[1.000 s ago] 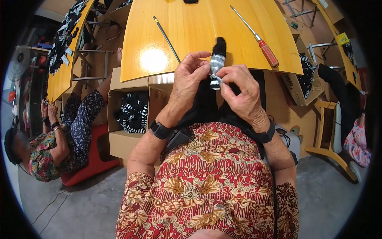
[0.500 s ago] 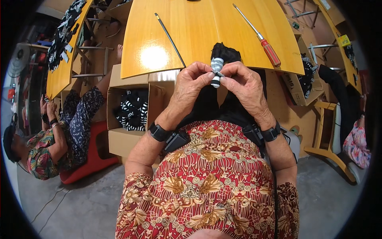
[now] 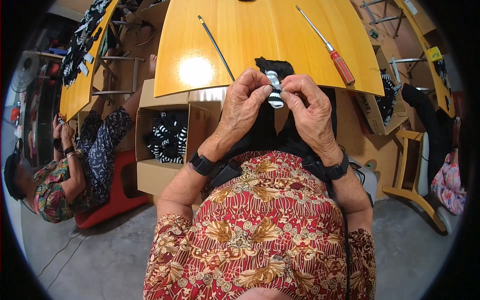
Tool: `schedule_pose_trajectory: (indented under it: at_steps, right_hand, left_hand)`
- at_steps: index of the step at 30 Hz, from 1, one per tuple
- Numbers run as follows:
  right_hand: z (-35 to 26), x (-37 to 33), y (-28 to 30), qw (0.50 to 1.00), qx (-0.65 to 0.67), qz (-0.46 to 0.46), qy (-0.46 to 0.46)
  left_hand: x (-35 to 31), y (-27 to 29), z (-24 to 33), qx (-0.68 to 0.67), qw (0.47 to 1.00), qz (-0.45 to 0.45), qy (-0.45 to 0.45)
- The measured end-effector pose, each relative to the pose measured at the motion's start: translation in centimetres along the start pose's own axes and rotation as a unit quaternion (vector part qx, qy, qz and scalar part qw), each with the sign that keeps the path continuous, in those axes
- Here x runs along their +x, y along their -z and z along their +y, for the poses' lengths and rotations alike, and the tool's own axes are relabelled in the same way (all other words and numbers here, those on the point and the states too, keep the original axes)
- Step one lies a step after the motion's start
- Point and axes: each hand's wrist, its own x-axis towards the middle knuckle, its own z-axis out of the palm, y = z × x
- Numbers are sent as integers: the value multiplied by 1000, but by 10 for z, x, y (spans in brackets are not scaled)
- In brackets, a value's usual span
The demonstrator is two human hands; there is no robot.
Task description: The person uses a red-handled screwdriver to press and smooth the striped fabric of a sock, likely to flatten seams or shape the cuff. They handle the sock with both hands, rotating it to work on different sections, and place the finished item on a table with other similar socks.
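Just off the near edge of the table, I pinch a small striped knit tube (image 3: 275,100) between both hands. It is black, white and grey, with a rounded end pointing toward me. My left hand (image 3: 248,95) grips its left side with thumb and forefinger. On the other side, the thumb and forefinger of my right hand (image 3: 306,102) press against it. Black cloth (image 3: 272,65) at the tube's far end rests on the tabletop; whether the two are joined I cannot tell. My fingertips hide part of the tube's middle.
On the yellow table (image 3: 240,35) lie a thin black rod (image 3: 216,47) and a red-handled screwdriver (image 3: 341,67). A cardboard box (image 3: 162,177) with striped black pieces stands left; another box (image 3: 372,110) stands right. A person (image 3: 65,175) sits at left, another (image 3: 448,182) at right.
The striped tube has turned slightly, and more of its striped near end shows. The black cloth has shifted left and lies flatter. Both hands stay pinched on the tube.
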Motion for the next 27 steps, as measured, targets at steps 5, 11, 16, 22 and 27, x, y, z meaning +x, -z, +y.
schedule_pose_trajectory:
  at_steps: [5,11,16,22,27]
  right_hand:
    - [-7,3,0,989,101,1,-112]
    - [-2,3,2,984,93,-16,-154]
    - [-10,4,-1,996,-53,3,-65]
    - [-1,10,-1,988,61,2,-140]
    - [17,7,1,915,336,-8,-225]
  left_hand:
    - [4,2,-1,11,1000,-14,12]
    - [-1,-2,-7,-55,997,20,57]
    - [-1,-7,-4,-89,993,54,47]
    - [4,-7,-5,-166,983,36,68]
    - [5,2,7,-263,954,-74,126]
